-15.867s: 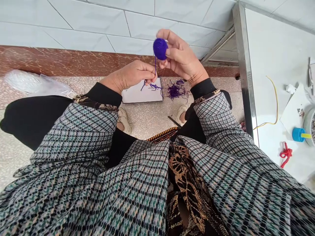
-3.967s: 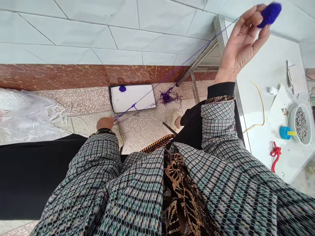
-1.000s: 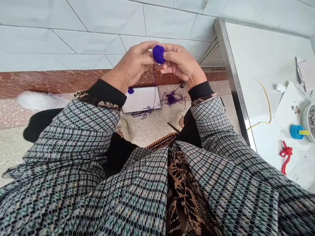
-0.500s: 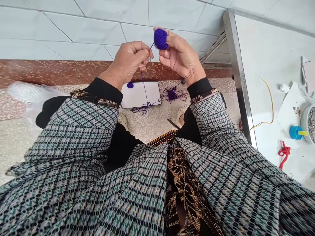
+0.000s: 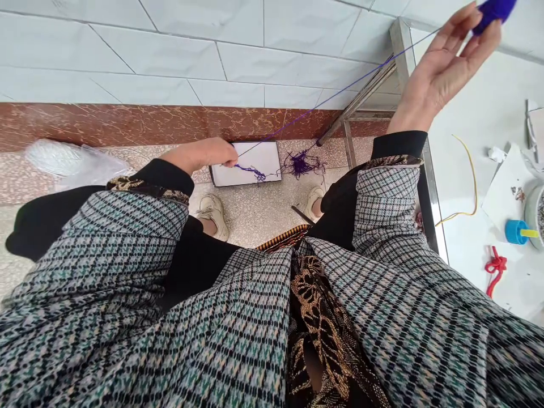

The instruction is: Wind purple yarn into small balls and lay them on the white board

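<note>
Two hands' fingers pinched: right hand [image 5: 442,73] on yarn ball [image 5: 493,10] (left hand [image 5: 204,154], strand [image 5: 323,102]).

Below me the speckled floor [image 5: 259,212] carried a white board [image 5: 259,164] against the wall, a tangle of purple yarn [image 5: 302,163] just beside it, and a clear plastic bag [image 5: 68,161] off to my left. My white table [image 5: 463,170] bore a yellow cord [image 5: 471,181], a red cord [image 5: 493,271] and a blue cap [image 5: 515,232].
</note>
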`<state>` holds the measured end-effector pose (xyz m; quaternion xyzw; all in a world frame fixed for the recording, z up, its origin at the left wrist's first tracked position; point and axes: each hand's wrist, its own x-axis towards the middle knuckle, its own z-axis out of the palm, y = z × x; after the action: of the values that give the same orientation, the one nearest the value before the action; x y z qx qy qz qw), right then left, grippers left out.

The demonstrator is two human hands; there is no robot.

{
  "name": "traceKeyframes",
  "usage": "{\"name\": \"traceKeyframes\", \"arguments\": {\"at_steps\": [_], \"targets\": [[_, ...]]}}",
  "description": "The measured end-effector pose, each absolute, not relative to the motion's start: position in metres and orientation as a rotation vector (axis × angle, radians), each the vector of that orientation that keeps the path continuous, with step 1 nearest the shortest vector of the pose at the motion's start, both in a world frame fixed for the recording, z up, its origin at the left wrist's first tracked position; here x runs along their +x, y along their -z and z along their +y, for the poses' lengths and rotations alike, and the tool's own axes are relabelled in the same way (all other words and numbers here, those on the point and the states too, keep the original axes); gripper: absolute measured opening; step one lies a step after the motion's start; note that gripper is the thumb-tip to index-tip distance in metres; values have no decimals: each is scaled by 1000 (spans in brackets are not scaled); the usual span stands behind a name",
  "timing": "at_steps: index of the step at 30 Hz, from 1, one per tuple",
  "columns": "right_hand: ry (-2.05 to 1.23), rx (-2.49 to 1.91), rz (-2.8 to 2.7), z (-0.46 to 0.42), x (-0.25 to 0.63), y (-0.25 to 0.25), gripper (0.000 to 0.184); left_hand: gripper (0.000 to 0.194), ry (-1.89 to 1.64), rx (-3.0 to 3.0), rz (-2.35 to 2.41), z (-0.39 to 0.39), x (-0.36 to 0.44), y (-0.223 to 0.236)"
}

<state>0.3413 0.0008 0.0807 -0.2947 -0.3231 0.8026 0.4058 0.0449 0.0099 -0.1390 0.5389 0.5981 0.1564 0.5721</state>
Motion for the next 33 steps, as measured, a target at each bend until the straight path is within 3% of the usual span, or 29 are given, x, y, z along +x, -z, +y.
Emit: {"name": "traceKeyframes", "arguments": {"at_steps": [4,9,14,19,24,28,30,33], "targets": [[-2040,-780,-838,-24,313,-76,77,18,-1,1474,1415,6,11,172],[-2039,-829,-852,-17,318,-61,65,20,-538,1455,1479,12,31,153],[-1858,-974,-907,0,321,-22,32,43,-1080,1246,895,18,100,101],[-1817,-1072,-945,8,318,-11,41,36,-1124,1155,827,27,128,87],[-1589,-1086,-924,13,315,-13,26,19,-1103,1294,990,28,132,91],[-1380,-1148,-1084,23,316,-4,19,18,-991,1595,1023,12,139,70],[-1315,-1295,-1272,28,320,0,27,18,-905,1769,1044,3,138,54],[-1475,-1462,-1638,29,329,4,35,19,-853,1918,1138,1,126,37]]}}
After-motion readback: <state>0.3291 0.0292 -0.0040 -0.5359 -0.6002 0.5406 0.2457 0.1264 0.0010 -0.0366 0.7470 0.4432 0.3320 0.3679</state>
